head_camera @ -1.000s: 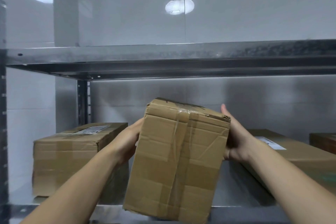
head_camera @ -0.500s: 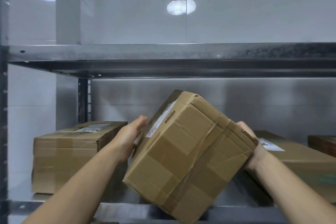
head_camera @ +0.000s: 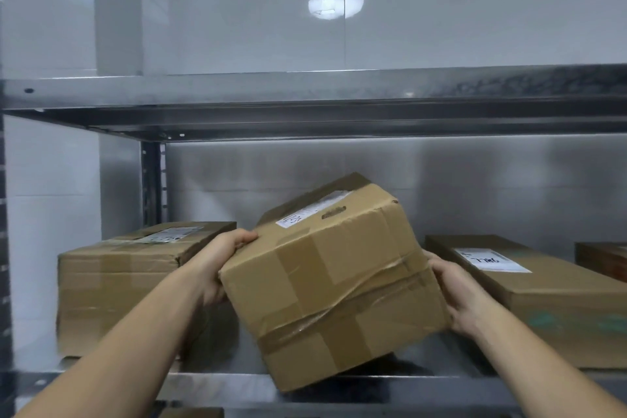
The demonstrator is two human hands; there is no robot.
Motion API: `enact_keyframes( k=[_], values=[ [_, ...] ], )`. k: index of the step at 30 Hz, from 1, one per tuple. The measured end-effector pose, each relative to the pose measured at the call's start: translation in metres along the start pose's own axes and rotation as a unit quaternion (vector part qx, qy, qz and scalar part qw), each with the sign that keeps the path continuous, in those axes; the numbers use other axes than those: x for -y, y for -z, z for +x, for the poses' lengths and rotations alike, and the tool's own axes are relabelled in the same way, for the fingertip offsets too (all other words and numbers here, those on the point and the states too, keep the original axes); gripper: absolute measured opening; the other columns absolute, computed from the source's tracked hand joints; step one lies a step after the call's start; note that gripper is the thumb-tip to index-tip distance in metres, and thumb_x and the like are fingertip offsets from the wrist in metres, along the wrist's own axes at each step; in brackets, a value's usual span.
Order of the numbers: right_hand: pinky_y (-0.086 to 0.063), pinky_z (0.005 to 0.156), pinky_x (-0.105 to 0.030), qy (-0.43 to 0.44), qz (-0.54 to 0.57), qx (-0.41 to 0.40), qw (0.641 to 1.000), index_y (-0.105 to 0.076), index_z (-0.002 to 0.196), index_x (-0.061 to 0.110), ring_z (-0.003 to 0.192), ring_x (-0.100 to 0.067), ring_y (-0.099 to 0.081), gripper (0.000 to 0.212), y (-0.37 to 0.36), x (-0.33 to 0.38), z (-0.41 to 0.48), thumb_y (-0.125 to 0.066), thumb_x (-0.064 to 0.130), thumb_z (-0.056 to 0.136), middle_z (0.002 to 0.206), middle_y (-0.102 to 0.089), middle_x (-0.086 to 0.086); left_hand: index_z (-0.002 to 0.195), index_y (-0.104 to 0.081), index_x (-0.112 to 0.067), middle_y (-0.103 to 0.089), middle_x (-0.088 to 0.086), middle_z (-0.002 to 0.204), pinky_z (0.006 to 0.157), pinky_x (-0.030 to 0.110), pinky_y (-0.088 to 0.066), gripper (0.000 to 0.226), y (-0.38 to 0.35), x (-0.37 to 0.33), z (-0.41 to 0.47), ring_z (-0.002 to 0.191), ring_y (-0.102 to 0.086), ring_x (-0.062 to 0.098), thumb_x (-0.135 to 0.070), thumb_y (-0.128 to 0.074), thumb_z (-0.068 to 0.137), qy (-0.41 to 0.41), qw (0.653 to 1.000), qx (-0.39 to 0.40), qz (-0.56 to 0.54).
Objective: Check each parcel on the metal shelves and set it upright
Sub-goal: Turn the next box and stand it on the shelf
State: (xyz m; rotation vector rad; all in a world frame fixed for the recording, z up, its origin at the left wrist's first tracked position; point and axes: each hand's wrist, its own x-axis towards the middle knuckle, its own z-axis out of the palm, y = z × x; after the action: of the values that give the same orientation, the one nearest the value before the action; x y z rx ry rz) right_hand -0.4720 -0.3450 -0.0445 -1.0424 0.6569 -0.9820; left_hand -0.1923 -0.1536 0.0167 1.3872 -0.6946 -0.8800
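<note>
Two metal decks fill the view: the upper shelf [head_camera: 305, 92] overhead and the lower shelf [head_camera: 217, 390] below it, where the work is. On the lower deck the left parcel [head_camera: 118, 288] lies flat with its label up. The right parcel [head_camera: 543, 299], long and low, also lies flat, label up, and a darker box [head_camera: 604, 258] shows at the far right edge. Between the two flat ones, apart from both, is the middle parcel [head_camera: 336, 288]. It is tilted hard, one lower corner down at the front lip of the deck (whether that corner touches metal, cannot tell). The left hand [head_camera: 220, 261] grips its upper left corner, fingers curled over the top edge. The right hand [head_camera: 454, 295] clasps its right side low down, fingers wrapped round the edge. A white label [head_camera: 312, 210] sits on the face now turned up and away. Judged step: mid-rotation of this one parcel, not yet set down. Next move likely calls for levelling it so one face comes flat, then lowering it into the gap without knocking either neighbour. The creased tape suggests a soft carton, so a firm two-sided hold seems wise.
</note>
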Motion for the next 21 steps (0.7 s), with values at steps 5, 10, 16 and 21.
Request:
enact_keyframes(
  k=[5, 10, 16, 21],
  values=[
    [-0.041, 0.102, -0.048, -0.037, -0.08, 0.092, 0.992, -0.074, 0.121, 0.016, 0.106, -0.032, -0.051, 0.036, -0.002, 0.007, 0.001, -0.067, 0.018, 0.085, 0.114, -0.064, -0.02, 0.085, -0.064, -0.01, -0.063, 0.007, 0.065, 0.042, 0.02, -0.049, 0.029, -0.004, -0.012, 0.004, 0.044, -0.061, 0.019, -0.034, -0.055, 0.098, 0.007, 0.999, -0.023, 0.03],
    [-0.038, 0.089, -0.041, -0.063, -0.187, 0.065, 0.978, -0.069, 0.096, 0.023, 0.099, -0.027, -0.046, 0.049, -0.001, 0.011, 0.0, -0.084, 0.049, 0.058, 0.1, -0.057, -0.011, 0.086, -0.065, -0.008, -0.064, 0.008, 0.06, 0.039, 0.018, -0.049, 0.029, -0.013, -0.016, 0.005, 0.041, -0.061, 0.018, -0.033, -0.057, 0.098, 0.012, 0.998, -0.014, 0.067],
    [-0.047, 0.087, -0.043, -0.058, -0.166, 0.061, 0.983, -0.065, 0.106, 0.027, 0.099, -0.028, -0.045, 0.067, -0.009, 0.034, 0.006, -0.08, 0.071, 0.057, 0.105, -0.054, -0.013, 0.096, -0.061, -0.016, -0.059, 0.009, 0.078, 0.064, 0.028, -0.044, 0.024, -0.021, -0.022, 0.013, 0.071, -0.058, 0.023, -0.04, -0.059, 0.095, 0.007, 0.988, 0.0, 0.156],
    [-0.053, 0.07, -0.035, -0.093, -0.304, 0.06, 0.946, -0.065, 0.106, 0.022, 0.091, -0.029, -0.056, 0.057, -0.032, 0.065, 0.003, -0.054, 0.075, 0.086, 0.099, -0.055, -0.012, 0.09, -0.063, -0.012, -0.064, 0.01, 0.08, 0.075, 0.03, -0.046, 0.03, -0.027, -0.033, 0.019, 0.073, -0.062, 0.026, -0.041, -0.057, 0.098, 0.021, 0.978, 0.027, 0.204]
  ],
)
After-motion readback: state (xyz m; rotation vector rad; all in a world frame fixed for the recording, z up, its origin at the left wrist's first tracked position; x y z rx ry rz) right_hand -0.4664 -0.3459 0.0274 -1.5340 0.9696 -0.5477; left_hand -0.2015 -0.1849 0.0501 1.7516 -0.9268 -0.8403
